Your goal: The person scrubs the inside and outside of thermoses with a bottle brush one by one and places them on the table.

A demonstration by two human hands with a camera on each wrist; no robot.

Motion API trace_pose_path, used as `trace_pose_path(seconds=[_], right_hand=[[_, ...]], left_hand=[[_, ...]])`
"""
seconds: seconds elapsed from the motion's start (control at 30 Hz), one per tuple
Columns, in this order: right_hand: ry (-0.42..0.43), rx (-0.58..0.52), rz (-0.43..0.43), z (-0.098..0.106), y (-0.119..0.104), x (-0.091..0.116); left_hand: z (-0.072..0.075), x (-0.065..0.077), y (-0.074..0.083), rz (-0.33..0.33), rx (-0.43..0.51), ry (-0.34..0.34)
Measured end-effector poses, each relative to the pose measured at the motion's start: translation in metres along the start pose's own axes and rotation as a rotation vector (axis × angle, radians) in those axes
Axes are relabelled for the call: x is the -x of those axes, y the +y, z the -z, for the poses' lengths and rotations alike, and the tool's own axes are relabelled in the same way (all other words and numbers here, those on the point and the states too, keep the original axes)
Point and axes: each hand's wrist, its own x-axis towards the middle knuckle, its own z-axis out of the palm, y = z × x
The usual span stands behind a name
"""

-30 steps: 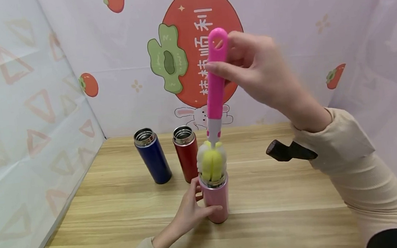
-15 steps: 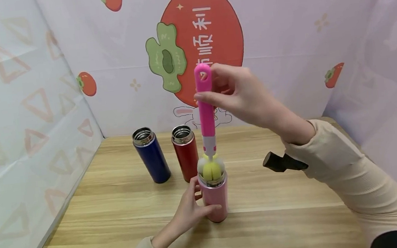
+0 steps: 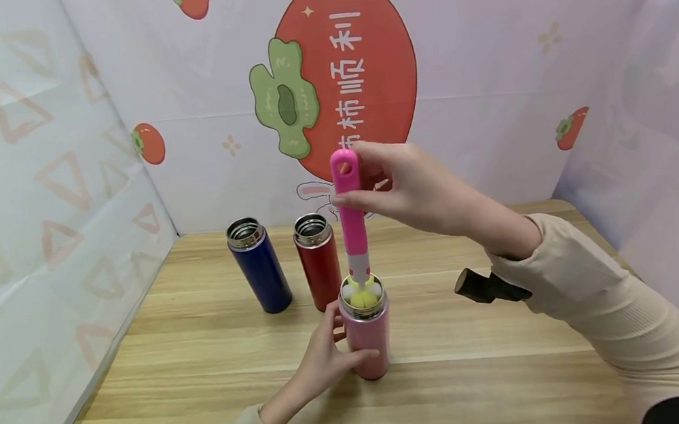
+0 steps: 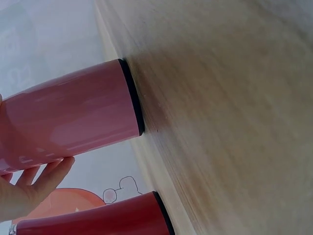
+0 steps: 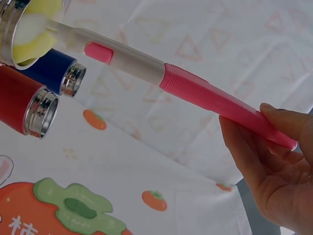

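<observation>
A pink thermos bottle [image 3: 369,345] stands upright on the table, its steel mouth uncapped. My left hand [image 3: 327,360] grips it round the side, thumb in front; in the left wrist view the bottle [image 4: 73,112] has a black base edge. Above it my right hand [image 3: 410,184] pinches the pink handle of a bottle brush [image 3: 353,231] near its holed end. The yellow and white sponge head [image 3: 363,296] sits inside the bottle's mouth, only its top showing. In the right wrist view, thumb and fingers hold the brush handle [image 5: 210,93].
Behind the pink bottle stand an uncapped red bottle [image 3: 319,268] and, further left, an uncapped blue bottle [image 3: 261,271]. All are on a wooden table [image 3: 484,375]. Printed cloth [image 3: 470,42] walls off the back and both sides.
My right hand has come down and slightly left with the brush. Its sponge head has sunk from above the rim into the pink bottle. The left hand keeps its grip.
</observation>
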Motion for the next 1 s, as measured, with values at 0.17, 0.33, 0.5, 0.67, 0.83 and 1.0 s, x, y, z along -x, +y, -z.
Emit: trace_pose_path(seconds=[0.17,0.33,0.5,0.67,0.83,1.0], right_hand=[[-0.028,0.038,0.01,-0.001,0.003,0.003],[-0.051,0.043,0.009,-0.005,0.009,0.007],[-0.101,0.004,0.004,-0.02,0.023,0.019],[-0.093,-0.037,-0.015,-0.037,0.041,0.035],[-0.05,-0.063,-0.066,-0.043,0.051,0.043],[0.005,-0.099,-0.096,-0.044,0.055,0.049]], left_hand=[[0.0,-0.001,0.0,0.001,-0.005,0.003],[-0.001,0.0,-0.002,0.012,-0.009,0.012],[-0.002,0.0,-0.003,0.026,0.009,0.019],[-0.002,0.0,-0.003,0.054,0.015,-0.007],[-0.002,0.0,-0.005,0.059,0.04,-0.012],[-0.005,-0.001,-0.017,0.01,0.144,-0.008]])
